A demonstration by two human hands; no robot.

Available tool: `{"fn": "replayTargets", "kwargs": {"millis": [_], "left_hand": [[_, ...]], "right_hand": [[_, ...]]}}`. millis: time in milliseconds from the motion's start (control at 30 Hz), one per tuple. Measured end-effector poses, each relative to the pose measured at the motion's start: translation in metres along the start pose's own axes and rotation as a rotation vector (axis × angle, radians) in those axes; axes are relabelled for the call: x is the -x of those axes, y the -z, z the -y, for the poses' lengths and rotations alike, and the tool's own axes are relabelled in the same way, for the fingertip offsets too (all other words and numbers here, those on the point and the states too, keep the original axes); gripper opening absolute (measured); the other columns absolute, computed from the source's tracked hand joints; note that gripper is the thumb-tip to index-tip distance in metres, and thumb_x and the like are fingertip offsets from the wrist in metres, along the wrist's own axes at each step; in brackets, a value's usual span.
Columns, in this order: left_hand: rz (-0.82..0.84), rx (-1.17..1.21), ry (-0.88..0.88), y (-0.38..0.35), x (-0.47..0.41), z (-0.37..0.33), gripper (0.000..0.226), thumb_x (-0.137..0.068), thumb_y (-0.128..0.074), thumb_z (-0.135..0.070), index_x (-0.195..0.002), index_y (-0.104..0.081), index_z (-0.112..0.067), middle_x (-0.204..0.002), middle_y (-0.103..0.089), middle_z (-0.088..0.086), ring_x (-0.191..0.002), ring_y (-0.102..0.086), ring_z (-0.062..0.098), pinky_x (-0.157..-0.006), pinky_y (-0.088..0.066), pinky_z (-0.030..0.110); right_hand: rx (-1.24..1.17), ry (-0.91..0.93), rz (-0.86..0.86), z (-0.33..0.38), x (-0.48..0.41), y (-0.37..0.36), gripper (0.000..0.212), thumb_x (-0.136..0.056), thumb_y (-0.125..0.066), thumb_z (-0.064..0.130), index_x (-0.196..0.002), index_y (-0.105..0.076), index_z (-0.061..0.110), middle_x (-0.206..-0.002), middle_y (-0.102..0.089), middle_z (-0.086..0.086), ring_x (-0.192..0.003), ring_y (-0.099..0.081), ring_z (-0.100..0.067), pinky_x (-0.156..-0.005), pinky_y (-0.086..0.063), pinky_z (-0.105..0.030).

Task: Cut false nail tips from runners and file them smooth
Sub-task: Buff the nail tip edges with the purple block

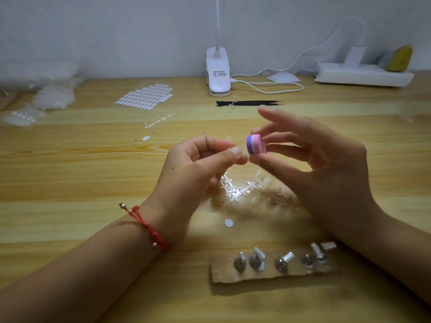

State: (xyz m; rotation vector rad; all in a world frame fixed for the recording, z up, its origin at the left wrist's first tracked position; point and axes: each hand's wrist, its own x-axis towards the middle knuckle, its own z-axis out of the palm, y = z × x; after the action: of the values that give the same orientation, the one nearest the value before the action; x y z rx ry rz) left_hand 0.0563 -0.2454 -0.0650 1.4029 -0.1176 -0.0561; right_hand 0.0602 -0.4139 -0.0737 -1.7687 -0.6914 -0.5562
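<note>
I look down on a grained wooden table (70, 183). Clear, glossy plastic runners (235, 190) lie on it under the hands. My right hand (326, 173) pinches a rounded foam file (256, 143), striped purple and pink, with its other fingers spread. My left hand (198, 164), fingers curled, pinches a faint clear tip (239, 145) just beside the file.

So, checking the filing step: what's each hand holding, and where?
Right hand pinches the pink-purple file block top and bottom. Left hand pinches a tiny item at its fingertips, too small to identify.
</note>
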Motion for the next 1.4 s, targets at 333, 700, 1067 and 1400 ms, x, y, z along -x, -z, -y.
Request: {"fn": "replayTargets", "kwargs": {"millis": [333, 700, 1067, 1400], "left_hand": [[0.016, -0.024, -0.029, 0.000, 0.000, 0.003, 0.006, -0.067, -0.068, -0.017, -0.063, -0.067, -0.019, -0.065, -0.070, 0.002, -0.050, -0.049, 0.002, -0.046, -0.036, 0.011], [0.042, -0.079, -0.125, -0.004, 0.003, 0.003, 0.011, -0.079, -0.066, 0.000, -0.074, -0.062, -0.009, -0.066, -0.071, 0.001, -0.049, -0.058, -0.002, -0.050, -0.040, 0.004], [-0.023, -0.221, -0.255, -0.007, 0.006, 0.004, 0.014, -0.067, -0.073, -0.027, -0.074, -0.067, -0.016, -0.083, -0.074, 0.008, -0.085, -0.067, 0.034, -0.074, -0.052, 0.046], [-0.064, -0.306, -0.262, -0.004, 0.004, 0.004, 0.007, -0.070, -0.078, -0.023, -0.070, -0.071, -0.026, -0.076, -0.065, 0.017, -0.058, -0.051, 0.005, -0.048, -0.038, 0.014]], "right_hand": [[0.022, -0.021, -0.056, -0.002, -0.003, 0.006, 0.032, -0.078, -0.077, 0.009, -0.109, -0.068, 0.013, -0.103, -0.068, -0.004, -0.093, -0.070, -0.016, -0.081, -0.058, -0.026], [-0.089, -0.189, -0.092, -0.005, -0.008, 0.013, 0.016, -0.089, -0.067, 0.010, -0.104, -0.066, 0.017, -0.092, -0.068, 0.002, -0.077, -0.070, -0.014, -0.069, -0.055, -0.022], [0.016, -0.305, 0.095, 0.002, -0.002, 0.004, 0.029, -0.085, -0.066, 0.047, -0.067, -0.068, 0.024, -0.054, -0.054, -0.005, -0.050, -0.045, -0.011, -0.052, -0.036, -0.020], [-0.071, -0.361, 0.071, 0.004, -0.005, 0.004, 0.015, -0.072, -0.070, 0.038, -0.075, -0.073, 0.024, -0.072, -0.070, 0.014, -0.070, -0.062, 0.004, -0.066, -0.042, -0.006]]}}
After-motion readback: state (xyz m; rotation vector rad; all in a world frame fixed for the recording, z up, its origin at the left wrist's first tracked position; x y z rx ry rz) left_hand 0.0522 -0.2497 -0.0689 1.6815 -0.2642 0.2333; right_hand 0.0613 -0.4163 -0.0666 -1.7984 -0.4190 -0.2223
